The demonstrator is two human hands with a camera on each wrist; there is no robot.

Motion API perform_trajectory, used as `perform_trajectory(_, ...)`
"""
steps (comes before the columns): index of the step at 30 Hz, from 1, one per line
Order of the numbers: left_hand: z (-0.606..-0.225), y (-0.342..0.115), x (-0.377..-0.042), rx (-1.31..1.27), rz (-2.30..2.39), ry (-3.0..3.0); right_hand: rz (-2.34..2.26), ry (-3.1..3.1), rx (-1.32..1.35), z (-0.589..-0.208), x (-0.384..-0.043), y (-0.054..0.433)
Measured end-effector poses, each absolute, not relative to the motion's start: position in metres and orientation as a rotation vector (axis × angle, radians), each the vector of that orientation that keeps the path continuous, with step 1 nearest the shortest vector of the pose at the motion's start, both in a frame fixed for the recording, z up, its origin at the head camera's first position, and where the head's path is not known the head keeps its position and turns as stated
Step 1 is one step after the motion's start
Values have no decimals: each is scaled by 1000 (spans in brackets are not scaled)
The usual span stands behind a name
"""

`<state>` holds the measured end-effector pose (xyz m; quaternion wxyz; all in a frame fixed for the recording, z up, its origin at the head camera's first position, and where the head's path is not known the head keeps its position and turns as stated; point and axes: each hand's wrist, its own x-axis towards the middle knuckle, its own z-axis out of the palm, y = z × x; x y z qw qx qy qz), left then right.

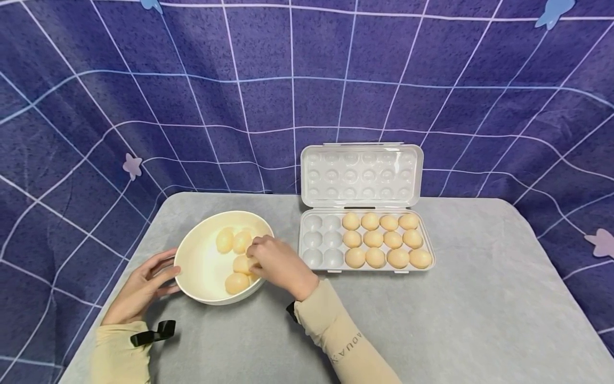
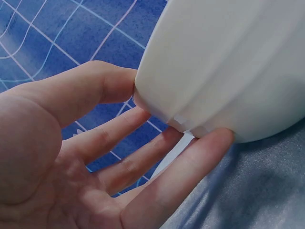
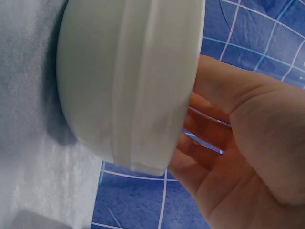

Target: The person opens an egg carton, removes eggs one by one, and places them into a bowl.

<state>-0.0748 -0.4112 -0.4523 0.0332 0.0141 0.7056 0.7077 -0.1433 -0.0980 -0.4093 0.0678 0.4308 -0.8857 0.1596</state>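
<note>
A cream bowl (image 1: 199,272) stands on the left of the table with several light-brown eggs (image 1: 237,284) inside. My left hand (image 1: 139,290) holds its left side, thumb at the rim and fingers against the outer wall; the left wrist view shows this contact on the bowl (image 2: 214,62). Over the right rim reaches my right hand (image 1: 282,265), its bent fingers and thumb about an egg (image 1: 242,264) in the bowl. From the right wrist, the bowl wall (image 3: 128,86) hides the fingertips of that hand (image 3: 238,138).
Right of the bowl lies an open egg carton (image 1: 366,271), its clear lid (image 1: 362,176) raised behind. Eggs (image 1: 376,258) fill its right columns; the two left columns have bare hollows (image 1: 323,240). A blue gridded cloth (image 1: 268,101) hangs behind the grey table (image 1: 479,298).
</note>
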Motion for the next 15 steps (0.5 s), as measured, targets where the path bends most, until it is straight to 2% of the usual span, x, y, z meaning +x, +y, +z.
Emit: perform_trajectory(15,-453,-410,-75,34,2176,2185,509,-2695,1329,-419,-146,-114)
